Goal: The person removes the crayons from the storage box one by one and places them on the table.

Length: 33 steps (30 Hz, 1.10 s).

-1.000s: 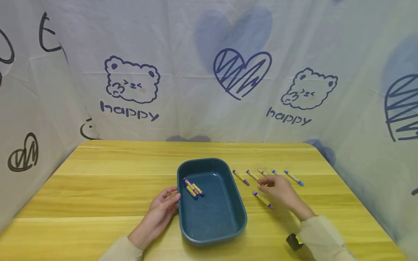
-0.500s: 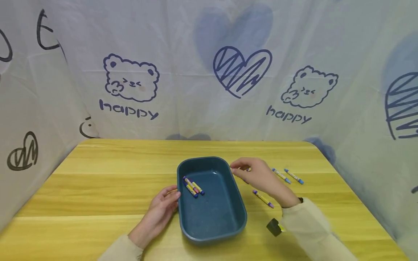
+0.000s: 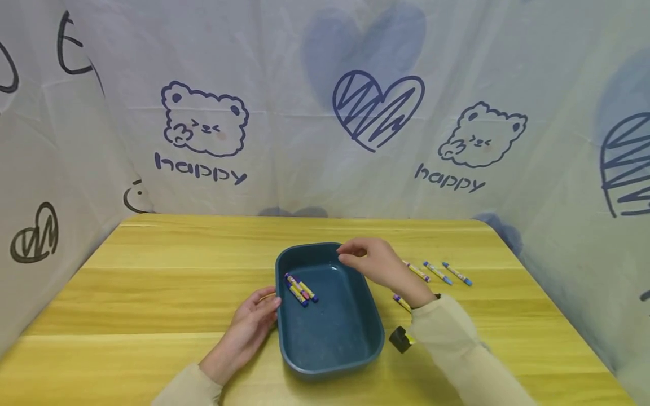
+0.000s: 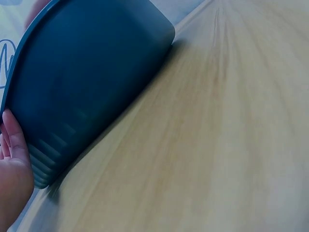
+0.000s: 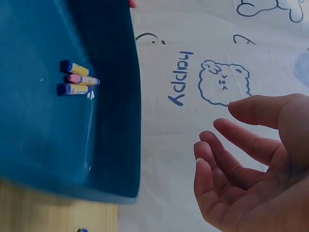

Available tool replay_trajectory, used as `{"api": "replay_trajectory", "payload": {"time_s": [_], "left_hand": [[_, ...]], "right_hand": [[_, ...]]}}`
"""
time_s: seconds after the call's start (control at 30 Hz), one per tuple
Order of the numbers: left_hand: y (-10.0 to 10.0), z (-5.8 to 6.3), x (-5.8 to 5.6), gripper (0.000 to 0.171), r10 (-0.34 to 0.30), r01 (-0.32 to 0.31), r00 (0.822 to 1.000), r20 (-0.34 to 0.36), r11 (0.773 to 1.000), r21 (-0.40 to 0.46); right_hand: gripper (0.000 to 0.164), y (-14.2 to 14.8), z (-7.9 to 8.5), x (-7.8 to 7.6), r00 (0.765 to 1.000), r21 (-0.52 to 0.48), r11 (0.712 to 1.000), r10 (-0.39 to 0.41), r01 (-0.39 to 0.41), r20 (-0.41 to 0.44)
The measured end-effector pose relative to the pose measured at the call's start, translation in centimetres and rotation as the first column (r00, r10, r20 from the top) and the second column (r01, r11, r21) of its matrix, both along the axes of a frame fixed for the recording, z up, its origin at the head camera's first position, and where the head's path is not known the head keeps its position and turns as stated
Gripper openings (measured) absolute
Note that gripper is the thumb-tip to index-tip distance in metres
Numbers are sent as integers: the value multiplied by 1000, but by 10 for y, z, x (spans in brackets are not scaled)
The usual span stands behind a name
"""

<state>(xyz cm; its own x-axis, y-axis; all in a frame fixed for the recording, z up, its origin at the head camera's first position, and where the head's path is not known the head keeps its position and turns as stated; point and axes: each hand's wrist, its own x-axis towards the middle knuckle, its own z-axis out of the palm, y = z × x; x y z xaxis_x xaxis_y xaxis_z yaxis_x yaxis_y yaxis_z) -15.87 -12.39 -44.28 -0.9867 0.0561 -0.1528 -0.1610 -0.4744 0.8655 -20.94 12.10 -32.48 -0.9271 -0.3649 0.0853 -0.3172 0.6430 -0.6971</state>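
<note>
A dark teal plastic bin (image 3: 330, 332) stands on the table, with three crayons (image 3: 302, 290) lying together inside by its left wall. My left hand (image 3: 251, 321) rests against the bin's left outer side, fingertips at the rim. Above the bin's far right rim is my right hand (image 3: 376, 262), its thumb and fingertips reaching over the edge. The right wrist view shows those fingers loosely bent and apart from the thumb, with nothing between them. More crayons (image 3: 438, 273) lie on the table to the right, some hidden behind the right hand and forearm.
The table (image 3: 178, 282) has a yellow wood-grain top. A white cloth (image 3: 294, 152) printed with bears and hearts hangs behind it and at both sides. A small black object (image 3: 401, 339) shows beside the right sleeve.
My right hand has moved left from over the loose crayons to the bin's far right rim. The left hand, the bin and the crayons inside it have stayed in place.
</note>
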Motion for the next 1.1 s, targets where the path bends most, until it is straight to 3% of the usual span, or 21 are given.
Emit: {"api": "replay_trajectory", "payload": {"time_s": [0.2, 0.57, 1.1], "left_hand": [[0, 0, 0, 29, 9, -9, 1000, -4, 1000, 0], [0, 0, 0, 29, 1, -1, 1000, -1, 1000, -4], [-1, 0, 0, 31, -10, 10, 1000, 1, 1000, -11]], "right_hand": [[24, -16, -5, -13, 999, -79, 997, -2, 5, 39], [22, -55, -14, -26, 999, -59, 998, 29, -26, 38], [19, -66, -56, -44, 992, 56, 998, 32, -39, 122]]}}
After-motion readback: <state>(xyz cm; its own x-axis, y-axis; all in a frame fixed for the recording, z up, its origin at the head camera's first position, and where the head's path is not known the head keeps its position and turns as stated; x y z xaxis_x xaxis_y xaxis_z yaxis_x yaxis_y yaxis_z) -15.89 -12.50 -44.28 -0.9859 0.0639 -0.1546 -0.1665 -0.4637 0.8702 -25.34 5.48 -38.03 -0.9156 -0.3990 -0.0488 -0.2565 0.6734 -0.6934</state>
